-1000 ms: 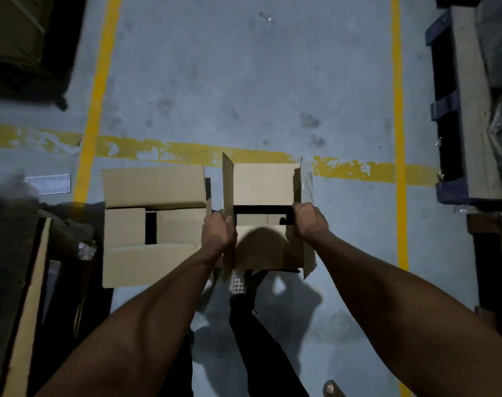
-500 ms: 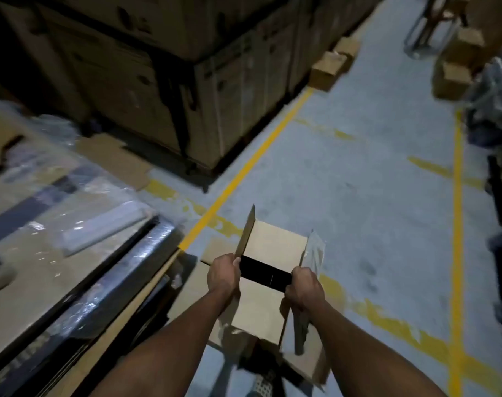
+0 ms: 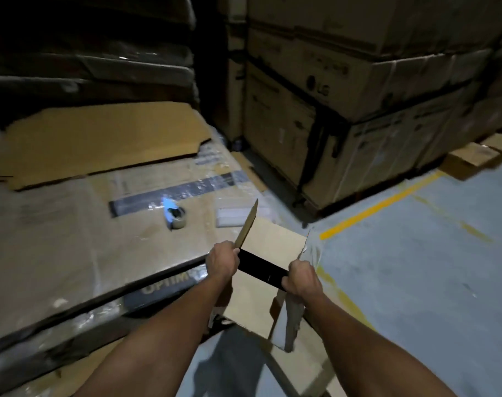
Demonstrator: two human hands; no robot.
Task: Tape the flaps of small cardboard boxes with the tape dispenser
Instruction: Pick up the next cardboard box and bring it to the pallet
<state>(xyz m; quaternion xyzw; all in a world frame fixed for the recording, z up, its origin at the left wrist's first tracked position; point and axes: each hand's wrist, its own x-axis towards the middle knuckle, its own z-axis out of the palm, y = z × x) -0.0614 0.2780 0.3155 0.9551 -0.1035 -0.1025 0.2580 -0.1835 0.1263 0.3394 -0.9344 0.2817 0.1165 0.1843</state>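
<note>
Head view: I hold the small box in the air, flaps untaped, by its side flaps, probably to carry it to the big flat carton where the tape dispenser lies. Left hand and right hand each grip a flap, fingers curled, forearms out.
</note>
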